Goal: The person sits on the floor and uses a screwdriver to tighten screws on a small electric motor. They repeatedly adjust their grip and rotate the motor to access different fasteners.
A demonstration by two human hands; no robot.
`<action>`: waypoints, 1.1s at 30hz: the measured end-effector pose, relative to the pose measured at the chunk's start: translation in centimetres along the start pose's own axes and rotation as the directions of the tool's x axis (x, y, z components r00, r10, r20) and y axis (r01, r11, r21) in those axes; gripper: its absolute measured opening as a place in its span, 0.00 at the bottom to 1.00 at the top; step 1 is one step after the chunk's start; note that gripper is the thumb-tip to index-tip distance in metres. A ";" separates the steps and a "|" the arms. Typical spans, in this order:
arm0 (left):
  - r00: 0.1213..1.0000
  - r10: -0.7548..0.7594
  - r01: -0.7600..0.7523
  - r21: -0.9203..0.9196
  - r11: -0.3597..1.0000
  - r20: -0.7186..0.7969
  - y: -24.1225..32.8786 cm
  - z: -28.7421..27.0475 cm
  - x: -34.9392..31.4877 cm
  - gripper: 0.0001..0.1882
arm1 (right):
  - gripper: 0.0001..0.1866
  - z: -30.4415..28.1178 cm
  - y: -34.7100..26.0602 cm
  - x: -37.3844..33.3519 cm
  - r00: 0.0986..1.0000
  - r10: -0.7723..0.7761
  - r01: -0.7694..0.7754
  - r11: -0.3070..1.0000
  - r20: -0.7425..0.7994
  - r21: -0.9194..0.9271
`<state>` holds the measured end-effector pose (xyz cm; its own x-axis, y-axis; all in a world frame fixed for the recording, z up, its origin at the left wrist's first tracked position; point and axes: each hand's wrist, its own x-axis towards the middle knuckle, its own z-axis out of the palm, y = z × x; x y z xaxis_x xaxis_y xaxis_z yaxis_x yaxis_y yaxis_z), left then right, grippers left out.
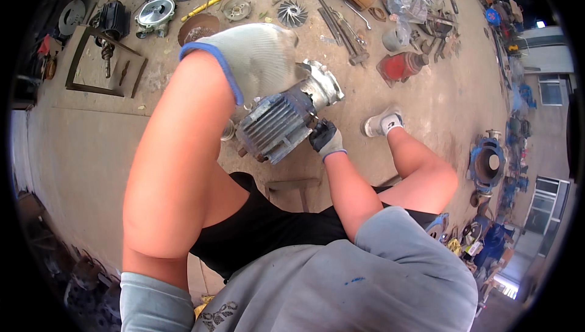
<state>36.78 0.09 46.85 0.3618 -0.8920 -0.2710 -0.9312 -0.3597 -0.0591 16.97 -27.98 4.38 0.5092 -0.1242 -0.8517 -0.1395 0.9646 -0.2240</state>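
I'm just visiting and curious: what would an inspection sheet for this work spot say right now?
Surface: dusty concrete floor, no bench.
Job's things: finned grey motor with a pale metal end cover, held above the floor.
Hands: left hand in a white glove rests on the motor's top; right hand in a dark-palmed glove presses a thin tool against its side.
Clutter: red jack, impeller, yellow-handled tool, metal frame, loose parts.
Cables: nothing seen.
Surroundings: blue pump housing at right; building windows beyond.
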 end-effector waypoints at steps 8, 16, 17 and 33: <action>0.995 0.087 -0.093 -0.110 0.990 -0.056 1.0 -0.6 0.9 0.30 | 0.09 1.1 -1.0 -1.1 0.967 -0.252 0.245 0.960 -0.034 -0.137; 0.979 -0.202 0.197 -0.399 0.896 0.030 1.8 -1.3 2.1 0.21 | 0.14 6.7 -7.1 -0.4 0.922 -0.329 0.334 0.404 0.206 -0.851; 0.958 -0.279 0.278 -0.452 0.847 0.066 2.1 -1.7 2.1 0.21 | 0.17 8.0 -7.3 0.0 0.900 -0.315 0.383 0.245 0.300 -0.891; 0.981 -0.165 0.118 -0.372 0.921 -0.098 0.9 -1.1 1.2 0.08 | 0.41 16.1 -8.9 5.7 0.819 0.089 0.367 -0.840 0.567 -0.400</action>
<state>36.46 -1.65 47.55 0.5133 -0.8428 -0.1619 -0.7980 -0.5381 0.2714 34.81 -33.52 9.16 0.8860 0.1158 -0.4490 -0.0353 -0.9487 -0.3142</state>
